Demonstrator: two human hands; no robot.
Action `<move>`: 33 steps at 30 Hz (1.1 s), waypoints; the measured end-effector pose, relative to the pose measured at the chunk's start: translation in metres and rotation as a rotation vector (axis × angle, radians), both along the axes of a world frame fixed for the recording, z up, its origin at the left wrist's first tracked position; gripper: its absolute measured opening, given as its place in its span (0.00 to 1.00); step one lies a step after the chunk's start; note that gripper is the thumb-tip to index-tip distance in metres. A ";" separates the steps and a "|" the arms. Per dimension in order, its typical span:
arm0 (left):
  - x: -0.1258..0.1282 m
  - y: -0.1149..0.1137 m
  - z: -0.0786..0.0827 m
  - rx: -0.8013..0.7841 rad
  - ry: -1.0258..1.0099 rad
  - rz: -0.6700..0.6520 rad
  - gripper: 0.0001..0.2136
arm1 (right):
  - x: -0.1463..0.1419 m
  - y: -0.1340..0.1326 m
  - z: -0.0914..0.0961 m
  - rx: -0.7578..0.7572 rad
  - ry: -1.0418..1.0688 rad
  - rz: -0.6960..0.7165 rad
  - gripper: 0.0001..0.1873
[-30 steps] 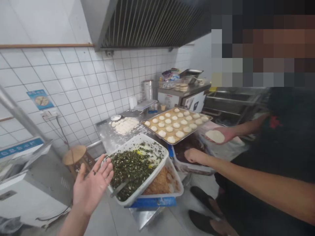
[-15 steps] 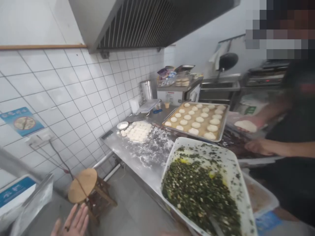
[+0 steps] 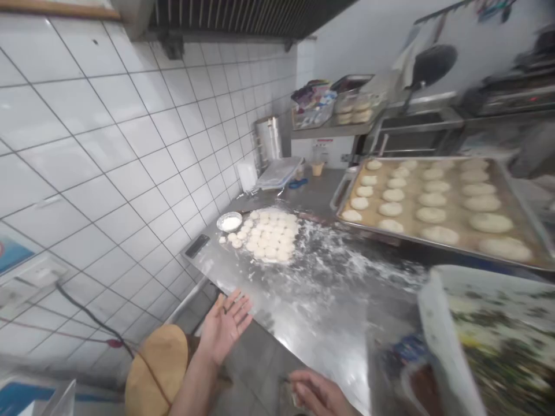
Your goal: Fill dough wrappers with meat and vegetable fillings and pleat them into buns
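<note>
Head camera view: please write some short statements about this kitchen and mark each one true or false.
1. The left hand is open and holds nothing. True.
2. The metal tray holds dough balls in rows. True.
3. The small bowl on the steel table holds green filling. False: it holds white powder, probably flour.
4. The stool has a blue seat. False: its round seat is light brown.
</note>
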State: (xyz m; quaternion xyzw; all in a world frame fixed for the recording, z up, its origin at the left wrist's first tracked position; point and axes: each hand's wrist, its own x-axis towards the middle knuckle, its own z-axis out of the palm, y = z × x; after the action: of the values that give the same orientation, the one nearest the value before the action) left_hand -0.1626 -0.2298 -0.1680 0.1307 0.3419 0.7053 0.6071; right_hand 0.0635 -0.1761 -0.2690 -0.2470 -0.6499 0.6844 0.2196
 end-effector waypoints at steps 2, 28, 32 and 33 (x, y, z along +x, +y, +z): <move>-0.031 0.021 -0.001 -0.083 0.121 0.014 0.21 | -0.030 0.030 0.005 -0.057 0.001 -0.073 0.21; -0.332 0.281 -0.091 -0.249 1.378 -0.170 0.16 | -0.235 0.278 -0.036 -0.111 -0.618 -0.923 0.16; -0.349 0.300 -0.090 -0.283 1.393 -0.006 0.16 | -0.221 0.247 -0.042 -0.136 -0.569 -0.736 0.21; -0.353 0.300 -0.092 -0.309 1.401 0.053 0.16 | -0.216 0.241 -0.046 -0.114 -0.578 -0.691 0.22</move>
State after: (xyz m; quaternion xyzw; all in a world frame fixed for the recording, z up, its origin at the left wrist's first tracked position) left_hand -0.5156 0.0701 -0.2601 0.4567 0.7503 0.4138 0.2393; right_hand -0.1523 0.0644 -0.3151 -0.6421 -0.5250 0.5087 0.2309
